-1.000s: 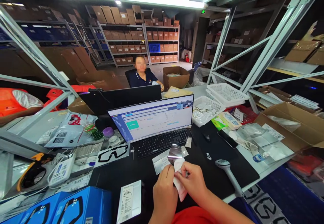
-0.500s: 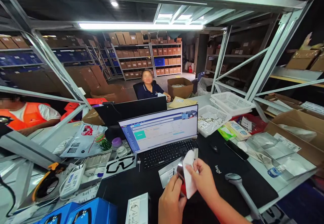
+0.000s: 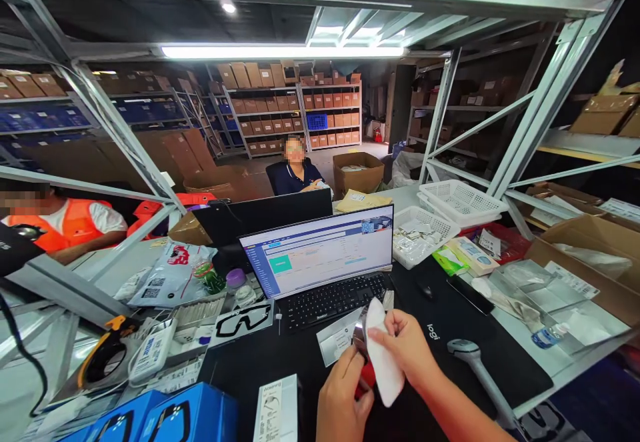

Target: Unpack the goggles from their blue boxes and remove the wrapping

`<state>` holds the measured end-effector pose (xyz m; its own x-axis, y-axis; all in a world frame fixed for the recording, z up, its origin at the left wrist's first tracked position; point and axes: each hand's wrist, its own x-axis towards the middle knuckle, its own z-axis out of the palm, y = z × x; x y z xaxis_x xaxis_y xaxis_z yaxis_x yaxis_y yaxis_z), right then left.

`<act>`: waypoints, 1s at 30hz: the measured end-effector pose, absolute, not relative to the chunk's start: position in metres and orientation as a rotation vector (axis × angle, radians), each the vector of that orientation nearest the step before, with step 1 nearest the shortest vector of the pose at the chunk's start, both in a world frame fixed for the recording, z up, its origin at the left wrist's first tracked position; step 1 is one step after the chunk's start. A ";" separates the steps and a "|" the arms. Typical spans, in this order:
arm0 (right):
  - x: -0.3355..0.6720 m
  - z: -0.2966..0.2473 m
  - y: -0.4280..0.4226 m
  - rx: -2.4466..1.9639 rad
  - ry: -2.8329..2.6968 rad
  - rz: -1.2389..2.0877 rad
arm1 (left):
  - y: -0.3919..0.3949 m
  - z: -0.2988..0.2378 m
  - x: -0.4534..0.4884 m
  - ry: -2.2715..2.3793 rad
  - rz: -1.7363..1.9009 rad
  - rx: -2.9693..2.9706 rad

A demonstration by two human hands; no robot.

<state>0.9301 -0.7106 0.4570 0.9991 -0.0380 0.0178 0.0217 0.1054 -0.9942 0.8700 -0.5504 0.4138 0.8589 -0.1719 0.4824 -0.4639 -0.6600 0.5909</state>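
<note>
Low in the head view, my left hand [image 3: 344, 389] is closed around a shiny, dark curved piece [image 3: 361, 330] with a red part [image 3: 369, 373] below it. Its full shape is hidden by my fingers and by a white cloth [image 3: 389, 379]. My right hand [image 3: 407, 343] pinches this cloth, or soft white pad, against the near side of the shiny piece. Just behind my hands a silver-grey packet [image 3: 333, 343] with a printed label lies flat, in front of the black keyboard [image 3: 333, 301].
A monitor [image 3: 320, 255] stands behind the keyboard. To the right are a mouse [image 3: 424, 287], a phone [image 3: 470, 294] and a barcode scanner [image 3: 473, 359]. Blue boxes [image 3: 210, 409] and a white box [image 3: 277, 409] sit in front left. Two people [image 3: 300, 174] are beyond the desk.
The white cloth has slid a little down and right across the shiny piece, with my right hand. My left hand keeps its hold. The view has shifted slightly.
</note>
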 end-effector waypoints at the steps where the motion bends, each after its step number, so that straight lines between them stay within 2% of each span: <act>1: 0.932 0.459 -0.712 -1.461 0.022 -0.065 | -0.551 0.414 0.870 -0.467 0.498 2.281; 7: 0.908 0.440 -0.696 -1.700 -0.039 -0.237 | -0.548 0.414 0.876 -0.406 0.567 2.316; 13: 0.891 0.432 -0.687 -1.818 -0.208 -0.191 | -0.540 0.413 0.881 -0.403 0.592 2.398; 20: 0.929 0.464 -0.710 -1.329 0.112 0.034 | -0.549 0.393 0.868 -0.547 0.647 2.347; 23: 0.933 0.467 -0.707 -1.167 0.219 0.024 | -0.553 0.388 0.868 -0.589 0.665 2.333; 30: 0.889 0.441 -0.675 -1.461 0.171 -0.159 | -0.555 0.403 0.878 -0.343 0.646 2.312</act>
